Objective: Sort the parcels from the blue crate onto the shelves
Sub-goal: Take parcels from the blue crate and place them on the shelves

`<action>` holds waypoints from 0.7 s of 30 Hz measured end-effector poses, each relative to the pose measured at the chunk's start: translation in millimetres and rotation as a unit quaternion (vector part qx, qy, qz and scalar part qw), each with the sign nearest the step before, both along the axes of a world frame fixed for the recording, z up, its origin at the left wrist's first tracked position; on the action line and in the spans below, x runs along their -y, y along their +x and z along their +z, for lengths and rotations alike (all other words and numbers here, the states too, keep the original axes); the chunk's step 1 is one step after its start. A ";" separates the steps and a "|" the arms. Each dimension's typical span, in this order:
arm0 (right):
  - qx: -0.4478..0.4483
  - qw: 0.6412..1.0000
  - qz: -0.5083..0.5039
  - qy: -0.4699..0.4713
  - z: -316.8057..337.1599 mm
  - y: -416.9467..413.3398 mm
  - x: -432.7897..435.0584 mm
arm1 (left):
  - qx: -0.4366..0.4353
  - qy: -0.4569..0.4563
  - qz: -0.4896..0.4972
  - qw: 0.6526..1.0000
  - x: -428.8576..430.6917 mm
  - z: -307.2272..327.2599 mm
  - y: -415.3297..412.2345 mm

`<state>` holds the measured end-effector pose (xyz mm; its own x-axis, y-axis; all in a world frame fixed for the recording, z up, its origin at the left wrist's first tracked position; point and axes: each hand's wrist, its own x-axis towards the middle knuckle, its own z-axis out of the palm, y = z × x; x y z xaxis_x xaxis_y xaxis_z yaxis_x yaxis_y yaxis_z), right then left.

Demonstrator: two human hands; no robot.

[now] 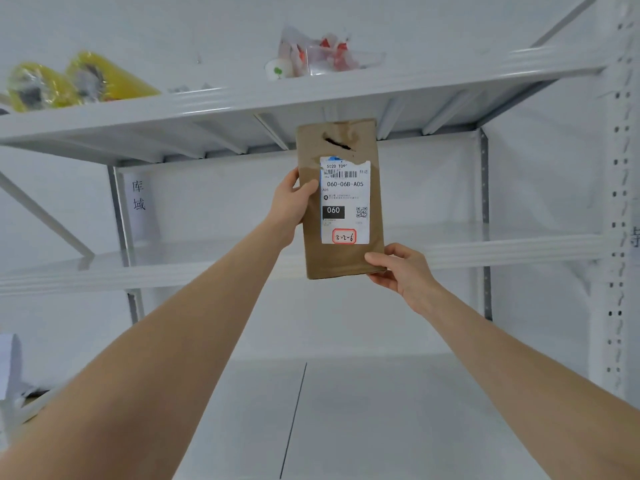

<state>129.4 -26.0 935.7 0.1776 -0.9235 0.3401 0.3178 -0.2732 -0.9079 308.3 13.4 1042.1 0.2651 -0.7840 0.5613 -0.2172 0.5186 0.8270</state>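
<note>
Parcel [311, 251], flat and brown, is held upright just in front of the middle shelf [519, 247], apparently not resting on it. The left hand [291, 202] grips its side edge; the right hand [405, 268] pinches its lower corner. Best to match the label's [344, 202] handwritten 3-2-6 to a slot, then let go only once the parcel is supported. The small print is illegible, and the blue crate is out of view.

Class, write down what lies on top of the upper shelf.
Two yellow wrapped parcels at the left and a clear bag nearer the middle. The upper shelf hides their undersides and anything farther back.
</note>
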 end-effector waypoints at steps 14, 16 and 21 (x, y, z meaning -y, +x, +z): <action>0.025 0.998 -0.005 -0.060 47.5 12.2 29.8 | -0.001 -0.025 0.015 1.000 14.3 28.6 -1.0; 0.016 0.997 -0.014 -0.072 54.7 11.6 35.9 | 0.014 -0.030 0.021 0.999 19.0 35.2 -1.1; -0.022 0.992 -0.068 -0.101 63.5 6.1 58.5 | 0.027 -0.045 0.013 0.999 43.6 43.2 -7.7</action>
<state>135.6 -84.5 999.2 0.0735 -0.8539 0.5151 0.2273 -0.4886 -0.8424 300.6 -30.2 1085.2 0.2517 -0.7227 0.6437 -0.2749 0.5843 0.7635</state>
